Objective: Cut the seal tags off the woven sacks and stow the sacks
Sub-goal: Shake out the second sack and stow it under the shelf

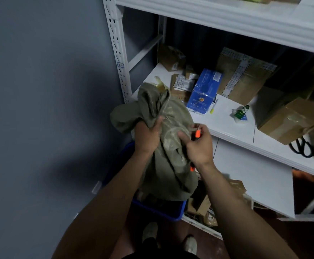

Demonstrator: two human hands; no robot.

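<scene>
A crumpled olive-green woven sack (168, 146) hangs in front of me, its lower end in a blue bin (160, 208) on the floor. My left hand (147, 136) grips a bunch of the sack's upper cloth. My right hand (197, 144) pinches an orange seal tag (197, 133) at the sack's right edge. A second orange bit (191, 168) shows below my right wrist. Black scissors (302, 147) lie on the white shelf at the far right, away from both hands.
The white metal shelf (225, 126) carries a blue packet (204, 91), cardboard boxes (244, 79), small parcels and a green-and-white packet (240, 114). A grey wall stands to the left. More boxes sit on the lower shelf. My shoes (150, 231) are on the floor below.
</scene>
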